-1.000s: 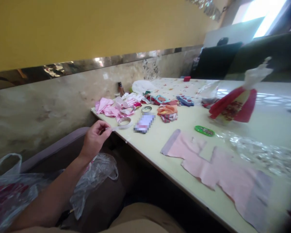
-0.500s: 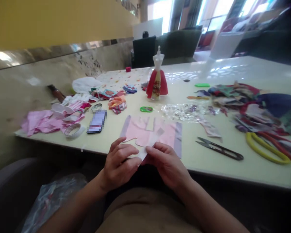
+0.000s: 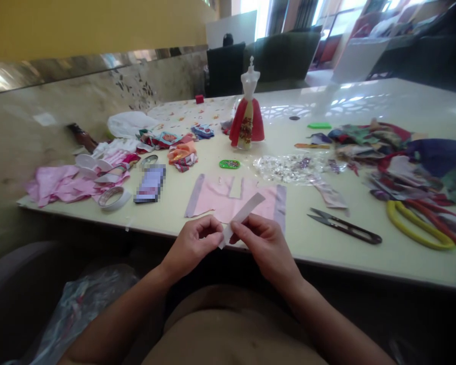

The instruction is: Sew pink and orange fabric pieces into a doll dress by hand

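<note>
A person held a pale strip of tape [image 3: 243, 218] pinched at its lower end between the left hand [image 3: 192, 244] and right hand [image 3: 266, 248], the hands close together. The strip hung just over a pink cloth piece [image 3: 228, 200] on the desk [image 3: 304, 243], near a tape roll [image 3: 114, 198] and scissors [image 3: 344, 228].

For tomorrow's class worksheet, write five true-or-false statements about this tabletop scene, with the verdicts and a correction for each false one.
1. The left hand and right hand both hold a pale strip. True.
2. The thread snips lie left of the pink sheet. False: they lie to its right.
3. A miniature dress form with a red skirt stands upright on the table. True.
4. The left hand holds a roll of tape. False: the roll lies on the table, away from both hands.
5. The pink sheet has greyish bands along its left and right ends. True.
</note>
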The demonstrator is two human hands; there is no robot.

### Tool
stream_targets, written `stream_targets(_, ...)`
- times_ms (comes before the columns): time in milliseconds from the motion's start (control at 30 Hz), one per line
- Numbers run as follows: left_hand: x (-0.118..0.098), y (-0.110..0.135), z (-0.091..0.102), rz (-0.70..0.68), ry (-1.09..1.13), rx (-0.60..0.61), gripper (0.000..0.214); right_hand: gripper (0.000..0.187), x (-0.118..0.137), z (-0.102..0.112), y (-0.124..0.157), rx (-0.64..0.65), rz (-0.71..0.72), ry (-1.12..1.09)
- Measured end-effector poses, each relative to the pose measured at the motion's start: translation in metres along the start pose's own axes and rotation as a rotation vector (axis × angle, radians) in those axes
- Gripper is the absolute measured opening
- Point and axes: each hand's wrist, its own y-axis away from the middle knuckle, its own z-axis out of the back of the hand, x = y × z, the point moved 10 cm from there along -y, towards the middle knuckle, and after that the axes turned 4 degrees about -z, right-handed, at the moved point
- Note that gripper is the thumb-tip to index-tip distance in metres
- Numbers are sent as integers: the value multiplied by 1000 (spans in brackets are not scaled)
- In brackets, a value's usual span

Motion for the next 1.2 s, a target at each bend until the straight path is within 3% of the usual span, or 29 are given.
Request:
stream_targets(200, 4, -6, 5, -7, 60, -107, 12, 21, -16, -11, 6, 102, -97, -147)
stream_targets(433, -14, 1, 28, -192, -233, -332, 12, 25, -37, -15, 17, 151, -262, -172)
stream_targets(533, -8, 1, 32, -181, -147, -374, 13, 22, -31, -8, 15, 91, -195, -63)
stream_targets(900, -3, 1, 0, -191, -23, -323, 14, 11, 5, -2, 24, -185, 193, 363)
stream_targets(1200, 20, -7, -20, -57, 265, -281, 14, 13, 3, 16, 30, -248, 77, 265)
